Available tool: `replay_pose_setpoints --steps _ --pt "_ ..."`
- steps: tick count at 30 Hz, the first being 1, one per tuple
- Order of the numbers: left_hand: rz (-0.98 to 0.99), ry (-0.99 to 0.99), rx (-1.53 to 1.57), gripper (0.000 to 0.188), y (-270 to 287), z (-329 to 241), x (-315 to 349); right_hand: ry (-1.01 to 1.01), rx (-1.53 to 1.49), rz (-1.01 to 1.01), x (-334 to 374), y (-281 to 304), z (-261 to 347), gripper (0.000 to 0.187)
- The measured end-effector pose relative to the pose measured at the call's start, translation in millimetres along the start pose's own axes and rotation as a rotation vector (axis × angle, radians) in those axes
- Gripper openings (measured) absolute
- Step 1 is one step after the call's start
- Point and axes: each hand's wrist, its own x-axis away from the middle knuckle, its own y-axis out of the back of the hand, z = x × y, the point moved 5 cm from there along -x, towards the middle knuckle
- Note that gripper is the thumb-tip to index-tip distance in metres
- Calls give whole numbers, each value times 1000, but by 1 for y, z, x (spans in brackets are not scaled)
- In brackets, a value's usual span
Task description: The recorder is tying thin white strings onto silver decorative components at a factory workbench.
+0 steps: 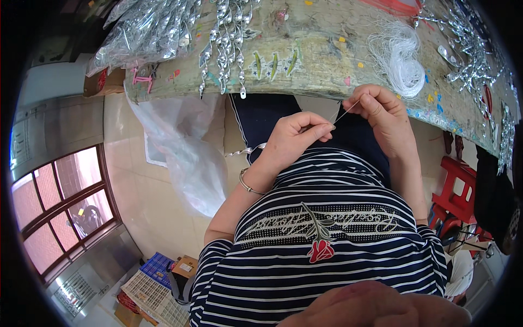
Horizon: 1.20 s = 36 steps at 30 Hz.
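My left hand [297,136] pinches one end of a thin white thread [347,111] between thumb and fingers, and a twisted silver spiral ornament [245,151] hangs from under that hand. My right hand [381,117] pinches the other end of the thread, held taut just below the table edge [305,90]. Both hands sit over my lap, above a striped shirt. A loose bundle of white thread [400,57] lies on the table just above my right hand.
Rows of silver spiral ornaments [226,38] and a bag of them [147,27] lie on the worn table; more [474,49] lie at the right. A clear plastic bag [185,147] hangs at the left. Red stool [455,191] right; crates [155,289] on the floor.
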Motion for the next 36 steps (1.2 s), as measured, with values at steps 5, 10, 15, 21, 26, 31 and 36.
replay_pose_setpoints --steps 5,10,15,21,26,31,36 --pt "-20 10 28 11 2 2 1 -85 -102 99 0 -5 -8 14" --pt "-26 -18 9 12 2 0 1 -74 150 132 3 -13 -11 10" --pt "-15 -22 -29 12 1 -3 1 7 346 99 1 -12 -12 7" --pt "-5 -28 -63 12 2 -1 2 19 384 110 1 -14 -8 9" --pt "8 -37 -92 13 2 2 2 6 398 116 1 -15 -8 10" --pt "26 0 -107 13 2 2 2 26 441 135 2 -16 -4 10" --pt "20 13 -62 13 3 1 3 33 453 123 3 -17 -1 10"
